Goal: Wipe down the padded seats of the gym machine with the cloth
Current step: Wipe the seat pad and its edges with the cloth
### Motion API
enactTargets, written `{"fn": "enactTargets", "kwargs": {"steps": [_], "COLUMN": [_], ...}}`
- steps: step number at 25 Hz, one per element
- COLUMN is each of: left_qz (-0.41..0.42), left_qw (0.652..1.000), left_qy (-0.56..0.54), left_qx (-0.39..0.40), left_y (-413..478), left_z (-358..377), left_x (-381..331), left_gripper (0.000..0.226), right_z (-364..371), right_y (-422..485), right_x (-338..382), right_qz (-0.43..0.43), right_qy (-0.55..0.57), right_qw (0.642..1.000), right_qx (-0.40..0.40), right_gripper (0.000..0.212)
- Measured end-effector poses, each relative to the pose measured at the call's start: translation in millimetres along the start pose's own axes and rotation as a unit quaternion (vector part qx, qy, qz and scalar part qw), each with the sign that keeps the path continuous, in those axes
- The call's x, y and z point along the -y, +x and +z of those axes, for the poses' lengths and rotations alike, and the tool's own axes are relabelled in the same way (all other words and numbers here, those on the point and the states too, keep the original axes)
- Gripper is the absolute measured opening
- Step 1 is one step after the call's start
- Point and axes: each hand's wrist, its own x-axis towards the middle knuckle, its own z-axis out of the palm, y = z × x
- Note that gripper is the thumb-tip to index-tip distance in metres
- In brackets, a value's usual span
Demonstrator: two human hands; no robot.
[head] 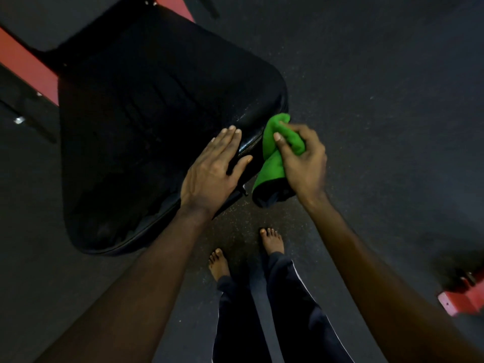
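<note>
Black padded seat (146, 121) fills the left and far part of the view, seen from above; its surface is dark and creased, with a glossy rolled edge along the right side. Red frame bars (23, 66) run beneath it at the far left.

Left hand (212, 171) lies flat on the seat's near right edge, fingers straight and together, thumb splayed toward the right, palm down on the padding. It holds nothing.

Right hand (301, 155) grips a bunched green cloth (275, 150), fingers and thumb curled round it. The cloth sits against the seat's right side edge, just right of the left hand's fingertips; its upper fold touches the glossy rim, and its lower end hangs down below the hand, off the seat.

Dark speckled floor (379, 100) all around. Two bare feet (272, 239) stand near, below the hands, with dark trouser legs (288, 310) carrying a pale side stripe. Another red metal piece (461, 299) shows at the near right.
</note>
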Motion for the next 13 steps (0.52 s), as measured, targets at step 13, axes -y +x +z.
{"fn": "enactTargets", "kwargs": {"steps": [13], "left_qz": [0.031], "left_qw": [0.999], "left_qy": [0.033], "left_qx": [-0.025], "left_y": [-2.1], "left_z": [10.1], "left_x": [5.8], "left_gripper": [0.065], "right_z": [-6.1], "right_y": [47.2], "right_x": [-17.9], "right_qz": [0.086], "right_qy": [0.165], "right_qw": [0.982], "right_qx": [0.026], "right_gripper": [0.008]}}
